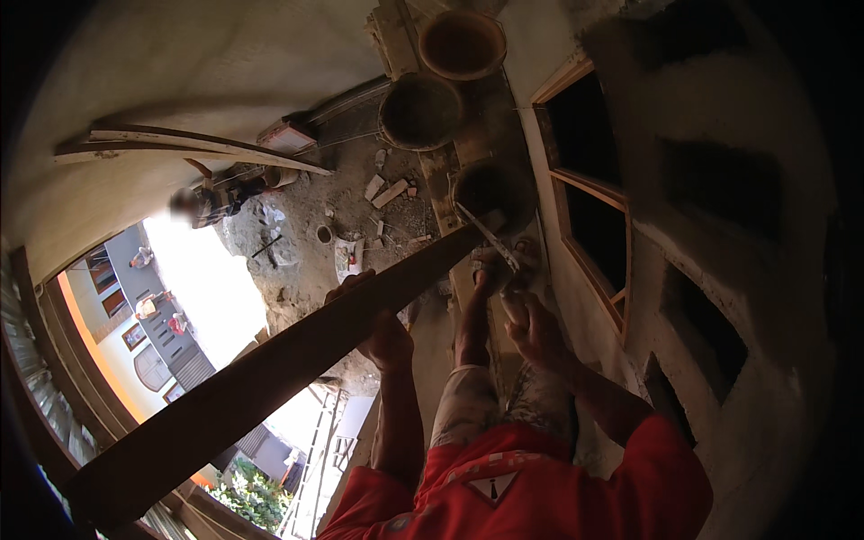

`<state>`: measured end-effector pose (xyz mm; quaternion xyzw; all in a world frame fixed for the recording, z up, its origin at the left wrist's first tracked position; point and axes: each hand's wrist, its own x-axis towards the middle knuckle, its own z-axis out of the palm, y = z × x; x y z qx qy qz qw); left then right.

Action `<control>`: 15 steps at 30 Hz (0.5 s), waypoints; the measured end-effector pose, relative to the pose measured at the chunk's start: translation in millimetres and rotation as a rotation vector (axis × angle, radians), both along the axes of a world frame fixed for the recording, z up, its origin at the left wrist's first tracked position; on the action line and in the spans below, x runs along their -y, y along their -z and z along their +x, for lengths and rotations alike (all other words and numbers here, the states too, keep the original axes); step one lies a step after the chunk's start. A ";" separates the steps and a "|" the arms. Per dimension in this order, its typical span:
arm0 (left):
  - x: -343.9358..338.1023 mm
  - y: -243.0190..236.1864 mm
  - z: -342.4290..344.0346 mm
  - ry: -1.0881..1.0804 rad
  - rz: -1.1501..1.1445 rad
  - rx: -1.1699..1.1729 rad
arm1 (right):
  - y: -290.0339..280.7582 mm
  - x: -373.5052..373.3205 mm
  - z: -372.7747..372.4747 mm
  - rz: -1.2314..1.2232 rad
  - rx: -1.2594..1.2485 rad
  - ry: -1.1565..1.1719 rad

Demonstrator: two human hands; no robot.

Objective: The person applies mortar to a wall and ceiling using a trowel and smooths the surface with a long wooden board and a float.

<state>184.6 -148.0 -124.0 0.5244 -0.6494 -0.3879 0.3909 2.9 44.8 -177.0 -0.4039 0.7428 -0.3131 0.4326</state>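
Note:
My left hand (387, 340) is wrapped around a long wooden board (270, 369), its fingers showing over the far edge. The board runs slantwise from the lower left up toward the middle, where its far end comes close to a dark tub (477, 184). In my closed right hand (533, 331) is a trowel (490, 238). Its narrow, pale-smeared blade, seen nearly edge-on, points up and left across the tub's near rim and close to the board's end. What the tub holds is too dark to make out.
I stand high on narrow planks (438, 184) beside a wall with a wooden window frame (589, 184). Two more tubs, one brown (462, 43) and one dark (420, 112), stand farther along. Below, a person (220, 202) is near leaning timbers (198, 144) and rubble (387, 193).

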 end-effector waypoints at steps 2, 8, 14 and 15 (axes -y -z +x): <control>-9.4 -7.2 -13.9 0.026 -0.018 0.098 | -47.5 4.6 13.7 -0.135 -0.029 -0.033; -33.4 -18.8 -35.0 -0.022 -0.100 -0.012 | 16.6 -29.0 65.4 -0.056 0.124 0.008; -38.5 -34.4 -32.6 -0.166 -0.081 -0.187 | 213.1 -16.1 40.2 -0.124 -0.511 -0.065; -35.3 -38.5 -33.9 -0.122 -0.091 -0.134 | 247.5 -14.6 35.8 -0.107 -0.521 -0.029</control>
